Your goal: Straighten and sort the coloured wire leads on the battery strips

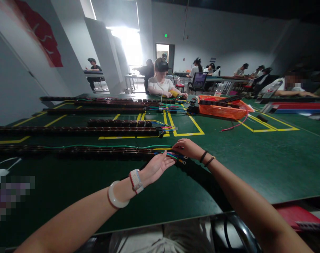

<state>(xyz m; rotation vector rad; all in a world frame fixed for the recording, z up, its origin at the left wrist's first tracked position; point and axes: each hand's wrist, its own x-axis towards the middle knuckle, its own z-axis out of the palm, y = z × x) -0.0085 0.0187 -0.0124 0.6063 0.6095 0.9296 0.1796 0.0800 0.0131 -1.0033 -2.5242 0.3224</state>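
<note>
A long bundle of dark strips and coloured wires (117, 149) lies across the green table in front of me. My right hand (185, 147) is closed at its right end, fingertips pinching the green wire (160, 146); a yellow wire runs close by. Palm upward, my left hand (158, 167) touches the near side of the same end with its fingers stretched out and its thumb raised by the wires. Ring terminals (184, 162) on the wire ends stick out to the right beneath my right hand. Part of the wires is hidden behind my fingers.
More wired dark strips (78, 131) lie farther back. An orange basket (220, 111) holds dark parts, with a red wire hanging out. Yellow tape lines (189, 134) mark the table. A person (160, 82) works across from me; several others sit behind. A white mask (1, 171) lies left.
</note>
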